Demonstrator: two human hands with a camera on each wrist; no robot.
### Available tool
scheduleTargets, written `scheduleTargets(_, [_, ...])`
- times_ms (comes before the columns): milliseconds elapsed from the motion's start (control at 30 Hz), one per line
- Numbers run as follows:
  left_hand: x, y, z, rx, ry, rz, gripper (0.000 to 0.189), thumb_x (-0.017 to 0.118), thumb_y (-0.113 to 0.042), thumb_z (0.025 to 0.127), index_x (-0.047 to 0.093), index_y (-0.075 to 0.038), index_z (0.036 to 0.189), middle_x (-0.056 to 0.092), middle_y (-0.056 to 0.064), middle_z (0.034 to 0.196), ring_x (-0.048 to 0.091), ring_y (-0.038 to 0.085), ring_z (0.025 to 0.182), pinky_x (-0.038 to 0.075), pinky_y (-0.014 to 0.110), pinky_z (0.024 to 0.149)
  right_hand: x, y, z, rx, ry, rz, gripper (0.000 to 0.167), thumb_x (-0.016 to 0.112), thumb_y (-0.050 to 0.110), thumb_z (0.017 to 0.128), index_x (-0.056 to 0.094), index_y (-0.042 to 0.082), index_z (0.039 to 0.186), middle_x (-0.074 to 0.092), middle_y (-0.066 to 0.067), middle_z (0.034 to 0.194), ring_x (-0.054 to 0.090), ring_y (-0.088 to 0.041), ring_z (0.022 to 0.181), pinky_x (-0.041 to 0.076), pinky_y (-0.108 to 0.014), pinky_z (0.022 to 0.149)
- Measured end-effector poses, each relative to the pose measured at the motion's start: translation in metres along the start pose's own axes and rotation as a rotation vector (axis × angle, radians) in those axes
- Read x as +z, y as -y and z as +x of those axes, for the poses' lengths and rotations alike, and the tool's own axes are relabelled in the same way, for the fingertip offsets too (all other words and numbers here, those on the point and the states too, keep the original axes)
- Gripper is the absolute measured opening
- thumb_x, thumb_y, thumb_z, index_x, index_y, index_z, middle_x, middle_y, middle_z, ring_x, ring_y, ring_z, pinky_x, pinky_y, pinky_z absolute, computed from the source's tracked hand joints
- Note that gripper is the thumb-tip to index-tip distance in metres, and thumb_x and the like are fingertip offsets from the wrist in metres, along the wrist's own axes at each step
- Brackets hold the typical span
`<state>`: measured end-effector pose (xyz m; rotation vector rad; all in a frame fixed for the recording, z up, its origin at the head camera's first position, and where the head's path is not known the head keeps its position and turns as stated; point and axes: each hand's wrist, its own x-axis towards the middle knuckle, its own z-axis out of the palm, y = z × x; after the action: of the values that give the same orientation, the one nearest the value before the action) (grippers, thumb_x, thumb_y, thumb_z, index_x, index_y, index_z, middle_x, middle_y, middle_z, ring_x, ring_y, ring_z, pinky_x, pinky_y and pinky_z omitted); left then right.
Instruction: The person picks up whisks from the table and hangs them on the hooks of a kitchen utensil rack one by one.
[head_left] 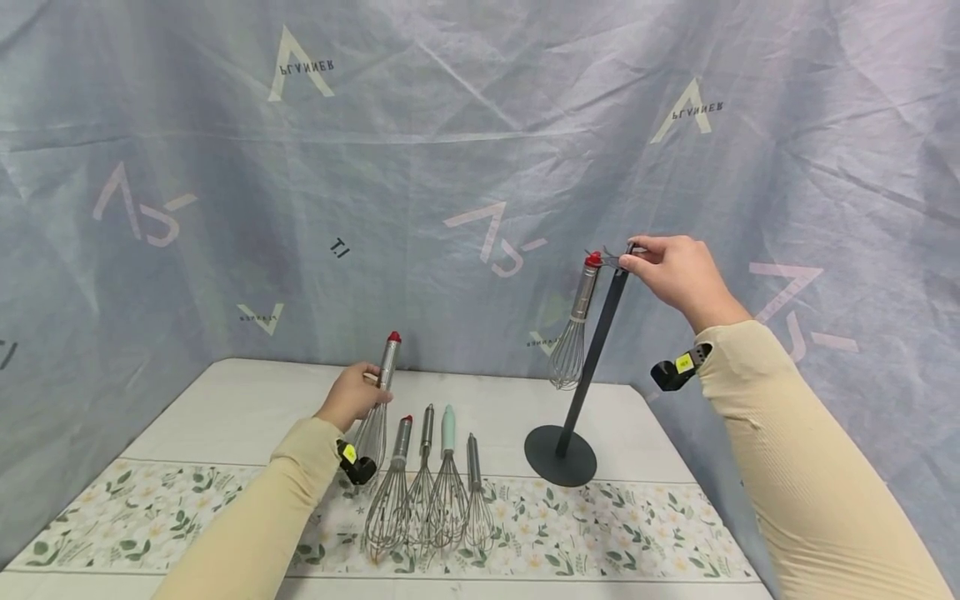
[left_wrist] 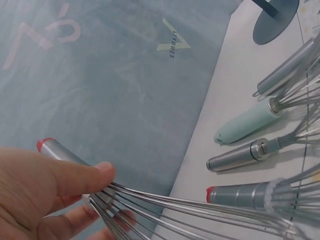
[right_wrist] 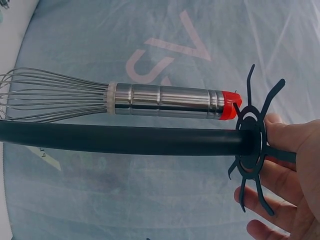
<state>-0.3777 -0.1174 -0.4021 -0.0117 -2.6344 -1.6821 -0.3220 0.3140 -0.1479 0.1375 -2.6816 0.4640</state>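
Observation:
My left hand [head_left: 351, 397] holds a balloon whisk [head_left: 388, 362] with a steel handle and red end cap, raised above the table's left part. In the left wrist view, thumb and fingers close round it where the handle meets the wires. My right hand [head_left: 678, 275] grips the hooked top [right_wrist: 250, 160] of a dark metal stand [head_left: 591, 367], which leans. From one of its hooks hangs another red-capped whisk [head_left: 582, 296], wires down, beside the pole. The stand's round base [head_left: 543, 458] is at the table's right.
Side by side on the table lie a red-capped whisk [head_left: 402, 437], a plain steel whisk [head_left: 427, 429], a mint-handled whisk [head_left: 448, 429] and a slimmer steel one [head_left: 473, 462]. A floral strip [head_left: 570, 533] crosses the white table [head_left: 262, 392]. Behind hangs a grey-blue cloth [head_left: 420, 183].

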Motion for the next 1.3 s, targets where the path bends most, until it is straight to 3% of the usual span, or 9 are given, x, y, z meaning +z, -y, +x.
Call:
scheduleTargets(333, [0.007,-0.02,-0.002,0.11,-0.046,0.022,0.046,0.075,-0.004,0.089,0.054,0.0,0.13,0.062,0.021,0.118,0.063,0.033,0.102,0.052,0.045,0.079,-0.003,0.001,-0.001,-0.001,-0.008,0.001,0.059,0.06,0.044,0.101,0.052,0.01,0.149,0.064,-0.022,0.132,0.054,-0.044,0.125,0.046,-0.061,0.095])
scheduleTargets(800, [0.018,-0.05,-0.005,0.212,-0.034,0.001,0.044,0.077,-0.004,0.088,0.056,-0.006,0.126,0.06,0.017,0.114,0.06,0.032,0.097,0.05,0.043,0.078,0.0,-0.004,-0.001,0.005,0.001,0.007,0.062,0.06,0.047,0.1,0.052,0.011,0.149,0.065,-0.02,0.131,0.052,-0.043,0.128,0.046,-0.06,0.097])
scheduleTargets(1300, [0.037,-0.1,-0.008,0.331,0.001,0.012,0.044,0.079,-0.006,0.087,0.058,-0.011,0.126,0.061,0.013,0.115,0.063,0.029,0.093,0.054,0.041,0.076,0.0,0.0,0.001,0.016,-0.011,0.013,0.061,0.06,0.046,0.101,0.051,0.011,0.15,0.064,-0.02,0.132,0.054,-0.042,0.126,0.047,-0.059,0.096])
